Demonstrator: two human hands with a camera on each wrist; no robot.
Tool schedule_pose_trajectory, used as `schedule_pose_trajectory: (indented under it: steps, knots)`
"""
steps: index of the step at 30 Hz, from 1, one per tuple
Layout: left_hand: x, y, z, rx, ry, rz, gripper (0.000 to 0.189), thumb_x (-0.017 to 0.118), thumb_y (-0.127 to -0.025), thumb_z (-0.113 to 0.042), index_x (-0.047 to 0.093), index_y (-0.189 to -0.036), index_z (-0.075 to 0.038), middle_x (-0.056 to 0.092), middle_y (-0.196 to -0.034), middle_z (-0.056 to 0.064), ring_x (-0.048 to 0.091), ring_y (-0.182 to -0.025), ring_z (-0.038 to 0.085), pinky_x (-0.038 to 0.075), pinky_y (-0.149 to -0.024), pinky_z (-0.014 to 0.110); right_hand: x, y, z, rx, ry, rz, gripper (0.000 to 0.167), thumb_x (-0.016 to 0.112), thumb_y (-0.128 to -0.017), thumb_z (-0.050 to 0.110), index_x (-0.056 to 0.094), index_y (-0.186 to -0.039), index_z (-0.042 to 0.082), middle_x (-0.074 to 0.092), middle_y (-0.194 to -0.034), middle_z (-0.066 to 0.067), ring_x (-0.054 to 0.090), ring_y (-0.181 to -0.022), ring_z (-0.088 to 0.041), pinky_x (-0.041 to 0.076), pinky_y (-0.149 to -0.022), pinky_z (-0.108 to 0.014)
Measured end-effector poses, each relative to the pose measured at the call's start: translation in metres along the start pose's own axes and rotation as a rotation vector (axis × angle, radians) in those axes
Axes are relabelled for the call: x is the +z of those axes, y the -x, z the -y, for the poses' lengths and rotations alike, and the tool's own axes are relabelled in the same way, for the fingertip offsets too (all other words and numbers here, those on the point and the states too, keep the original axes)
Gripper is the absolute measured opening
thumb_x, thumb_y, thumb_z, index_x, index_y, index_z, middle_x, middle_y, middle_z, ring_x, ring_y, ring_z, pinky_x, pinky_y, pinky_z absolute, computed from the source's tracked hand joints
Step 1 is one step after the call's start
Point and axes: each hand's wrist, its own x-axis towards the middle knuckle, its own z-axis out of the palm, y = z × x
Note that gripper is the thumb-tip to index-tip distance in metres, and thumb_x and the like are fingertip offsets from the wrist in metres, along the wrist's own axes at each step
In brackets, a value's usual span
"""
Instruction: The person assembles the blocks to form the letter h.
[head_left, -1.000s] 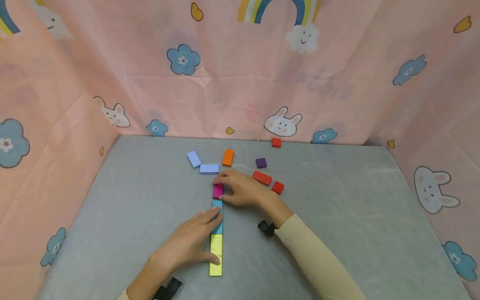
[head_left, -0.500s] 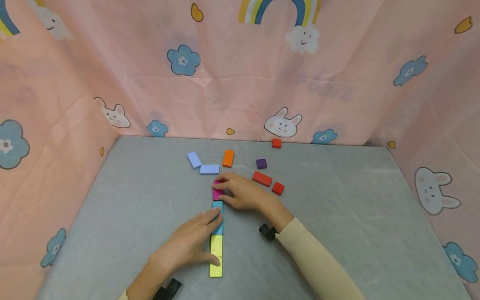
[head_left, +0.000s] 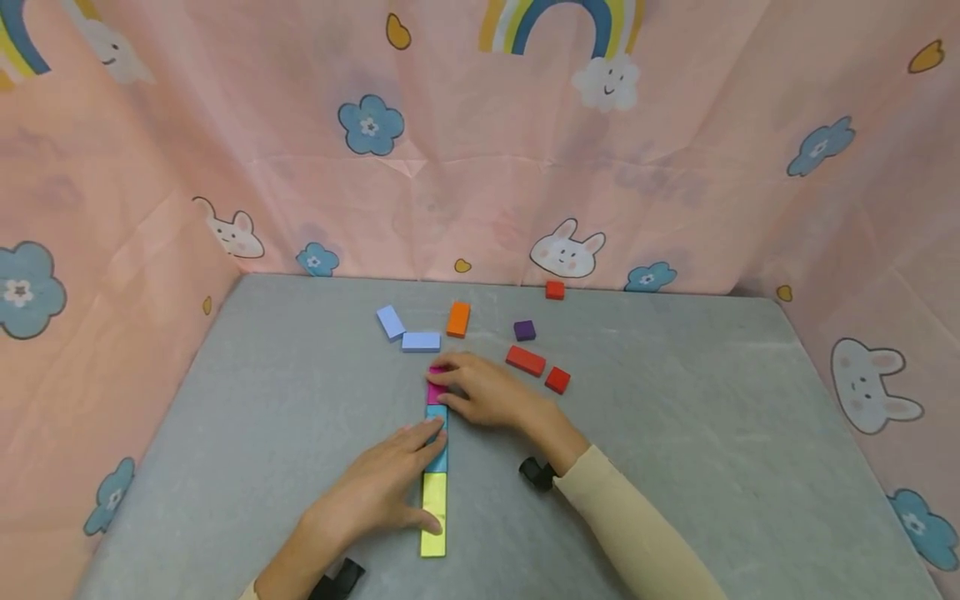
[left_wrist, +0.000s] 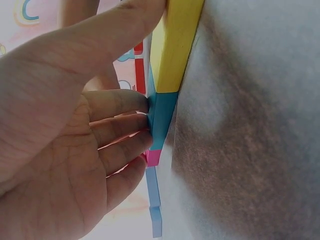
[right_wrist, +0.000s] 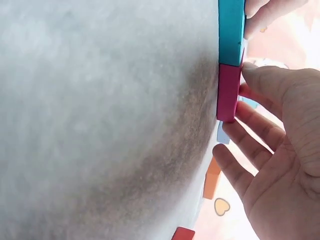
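Note:
A straight row of flat blocks runs away from the person in the head view: a yellow block (head_left: 433,500) nearest, then a blue block (head_left: 437,460), then a magenta block (head_left: 435,393). My right hand (head_left: 487,390) holds the magenta block between thumb and fingers, the thumb near its blue end. In the right wrist view the magenta block (right_wrist: 229,92) sits end to end with the blue one (right_wrist: 231,32). The left hand (head_left: 378,479) rests along the row, fingers extended against the blue block (left_wrist: 161,115) and thumb on the yellow block (left_wrist: 175,45).
Beyond the row lie two light blue blocks (head_left: 422,342), an orange block (head_left: 458,319) and a small purple block (head_left: 524,331). Red blocks (head_left: 526,361) are right of the right hand, one near the back edge. A pink patterned curtain (head_left: 480,192) surrounds the grey table (head_left: 712,433).
The right hand has drawn slightly toward the person with the magenta block, closing the thin gap to the blue block. The left hand stays in place. The head view has shifted a little.

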Motion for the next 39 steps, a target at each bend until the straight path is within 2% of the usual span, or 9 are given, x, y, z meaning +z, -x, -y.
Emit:
schedule_pose_trajectory:
  steps: [6, 13, 18, 20, 23, 26, 31, 35, 39]
  knots:
    - [0.001, 0.000, 0.000, 0.002, -0.004, 0.002, 0.108, 0.096, -0.072, -0.049, 0.049, -0.156, -0.001, 0.037, -0.173, 0.011, 0.039, -0.159, 0.029, 0.035, -0.131, 0.048, 0.002, -0.001, -0.001, 0.016, -0.010, -0.017, 0.042, 0.066, -0.106, 0.026, 0.066, -0.145, 0.009, 0.062, -0.150, -0.006, 0.057, -0.142, -0.025, 0.046, -0.125, -0.045]
    - [0.000, 0.000, 0.001, -0.006, -0.007, 0.000, 0.108, 0.096, -0.071, -0.050, 0.049, -0.156, -0.001, 0.037, -0.172, 0.011, 0.039, -0.159, 0.029, 0.035, -0.131, 0.048, 0.001, -0.006, 0.000, 0.051, -0.076, -0.064, 0.036, 0.066, -0.105, 0.023, 0.070, -0.139, 0.009, 0.066, -0.145, -0.005, 0.061, -0.138, -0.024, 0.049, -0.122, -0.044]
    - [0.000, 0.001, 0.001, -0.008, 0.004, -0.001, 0.108, 0.096, -0.071, -0.049, 0.049, -0.156, -0.001, 0.037, -0.173, 0.010, 0.038, -0.160, 0.028, 0.034, -0.132, 0.047, 0.000, -0.016, 0.005, 0.109, -0.086, -0.132, 0.032, 0.066, -0.105, 0.023, 0.073, -0.134, 0.010, 0.070, -0.129, -0.006, 0.067, -0.111, -0.020, 0.061, -0.102, -0.038]
    - [-0.001, 0.002, 0.002, -0.005, 0.007, -0.005, 0.108, 0.097, -0.071, -0.048, 0.049, -0.156, 0.000, 0.038, -0.172, 0.011, 0.038, -0.160, 0.028, 0.034, -0.132, 0.047, -0.001, -0.022, 0.006, 0.121, -0.077, -0.164, 0.032, 0.067, -0.104, 0.023, 0.074, -0.132, 0.009, 0.069, -0.123, -0.007, 0.065, -0.102, -0.020, 0.062, -0.093, -0.037]
    - [-0.001, 0.002, 0.002, 0.011, 0.001, -0.021, 0.108, 0.097, -0.070, -0.047, 0.049, -0.156, 0.000, 0.039, -0.172, 0.012, 0.040, -0.159, 0.028, 0.036, -0.131, 0.047, -0.001, -0.031, 0.008, 0.129, -0.057, -0.214, 0.030, 0.069, -0.102, 0.021, 0.075, -0.129, 0.007, 0.069, -0.119, -0.009, 0.064, -0.098, -0.021, 0.061, -0.087, -0.038]
    - [-0.001, 0.002, 0.002, 0.022, -0.009, -0.027, 0.109, 0.097, -0.070, -0.047, 0.050, -0.155, 0.000, 0.040, -0.171, 0.013, 0.041, -0.158, 0.028, 0.038, -0.130, 0.047, -0.002, -0.038, 0.010, 0.148, -0.036, -0.240, 0.030, 0.070, -0.101, 0.020, 0.075, -0.128, 0.007, 0.068, -0.120, -0.010, 0.065, -0.099, -0.023, 0.062, -0.086, -0.039]
    - [0.000, -0.001, 0.001, 0.013, -0.009, -0.009, 0.110, 0.097, -0.069, -0.048, 0.049, -0.156, 0.000, 0.039, -0.172, 0.012, 0.040, -0.159, 0.028, 0.037, -0.130, 0.047, -0.004, -0.049, 0.012, 0.162, 0.009, -0.253, 0.031, 0.072, -0.100, 0.020, 0.074, -0.127, 0.006, 0.068, -0.123, -0.010, 0.067, -0.110, -0.026, 0.063, -0.094, -0.042]
    - [0.000, -0.002, 0.001, -0.003, 0.006, 0.009, 0.110, 0.096, -0.070, -0.049, 0.048, -0.157, -0.001, 0.037, -0.173, 0.011, 0.038, -0.160, 0.028, 0.036, -0.131, 0.046, -0.005, -0.059, 0.010, 0.152, 0.042, -0.241, 0.032, 0.071, -0.100, 0.019, 0.074, -0.128, 0.004, 0.071, -0.126, -0.011, 0.069, -0.116, -0.027, 0.062, -0.100, -0.043]
    - [-0.001, -0.002, 0.002, -0.012, 0.016, 0.016, 0.111, 0.096, -0.070, -0.048, 0.048, -0.157, -0.001, 0.036, -0.173, 0.011, 0.037, -0.160, 0.028, 0.035, -0.131, 0.047, -0.005, -0.068, 0.009, 0.153, 0.060, -0.220, 0.034, 0.071, -0.101, 0.021, 0.073, -0.131, 0.005, 0.071, -0.129, -0.010, 0.069, -0.117, -0.027, 0.063, -0.100, -0.043]
